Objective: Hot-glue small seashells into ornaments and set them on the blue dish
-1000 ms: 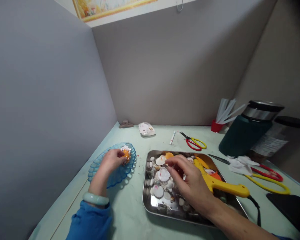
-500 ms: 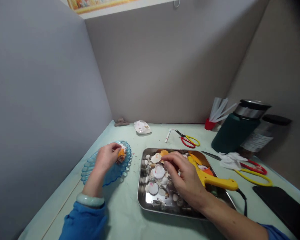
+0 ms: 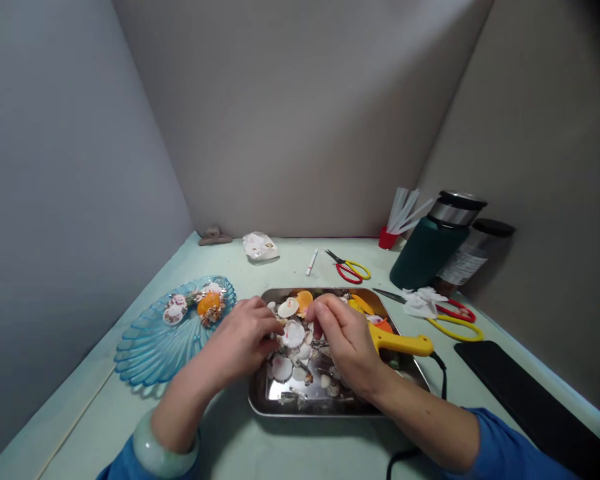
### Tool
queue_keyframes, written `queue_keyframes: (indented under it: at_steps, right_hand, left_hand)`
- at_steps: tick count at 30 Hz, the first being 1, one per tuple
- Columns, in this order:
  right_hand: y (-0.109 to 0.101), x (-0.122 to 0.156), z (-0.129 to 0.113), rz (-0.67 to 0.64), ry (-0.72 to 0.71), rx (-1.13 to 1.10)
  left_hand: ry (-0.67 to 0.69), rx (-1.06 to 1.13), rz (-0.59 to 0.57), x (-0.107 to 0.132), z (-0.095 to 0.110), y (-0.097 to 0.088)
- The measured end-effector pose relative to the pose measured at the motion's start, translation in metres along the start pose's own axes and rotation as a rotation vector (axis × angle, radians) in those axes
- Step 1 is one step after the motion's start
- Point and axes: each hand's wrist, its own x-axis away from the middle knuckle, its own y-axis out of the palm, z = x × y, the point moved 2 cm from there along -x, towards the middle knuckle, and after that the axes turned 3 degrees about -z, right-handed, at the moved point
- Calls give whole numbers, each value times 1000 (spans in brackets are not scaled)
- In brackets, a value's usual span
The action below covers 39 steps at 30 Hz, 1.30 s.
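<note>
My left hand point(image 3: 245, 337) is over the left rim of a metal tray point(image 3: 260, 408), its fingers curled toward the thumb beside a white scallop shell point(image 3: 293, 335). Whether anything small is between its fingertips is hidden. Above the middle of the tray, my right hand point(image 3: 347, 343) has fingers and thumb drawn together in a pinch; what they hold, if anything, I cannot make out. Several loose shells lie in the tray, among them an orange shell point(image 3: 305, 301). A yellow glue gun point(image 3: 400, 343) rests across its right side, partly behind my right hand.
On the left, a blue shell-shaped glass dish point(image 3: 150, 350) carries clustered shells, including an orange one point(image 3: 209, 306). Behind the tray lie scissors point(image 3: 350, 268) and a white pen-like stick point(image 3: 312, 262). A green bottle point(image 3: 425, 247), more scissors point(image 3: 455, 320) and a black slab point(image 3: 520, 387) are right.
My left hand has left the orange shell on the blue dish and moved right to the tray. My right hand's fingers have drawn closer together. The view has shifted.
</note>
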Motion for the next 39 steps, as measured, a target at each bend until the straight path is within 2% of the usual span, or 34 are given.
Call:
queue_keyframes:
  at_steps: [4, 7, 11, 15, 19, 23, 26, 31, 36, 39]
  right_hand:
    - [0, 0, 0, 4, 1, -6]
    - [0, 0, -1, 8, -12, 2]
    - [0, -1, -3, 10, -30, 24]
    - [1, -2, -4, 6, -44, 59]
    - [6, -1, -2, -84, -71, 75]
    - [9, 1, 0, -150, -118, 72]
    - [8, 1, -1, -139, -140, 67]
    - [7, 0, -3, -140, -177, 49]
    - [6, 0, -4, -141, -208, 27]
    - [7, 0, -3, -151, -191, 36]
  left_hand:
    - [15, -75, -91, -1, 5, 13]
    - [-15, -80, -93, 0, 2, 18]
    - [-57, 12, -54, -1, -4, 14]
    - [-167, 201, 31, -1, -4, 2]
    - [-275, 627, 63, 0, -1, -6]
    - [-360, 1087, 57, 0, 1, -2]
    - [-379, 1272, 48, 0, 1, 3]
    - [-334, 1383, 36, 0, 1, 7]
    - [-316, 1391, 100, -1, -1, 8]
    - [-311, 1379, 93, -2, 0, 7]
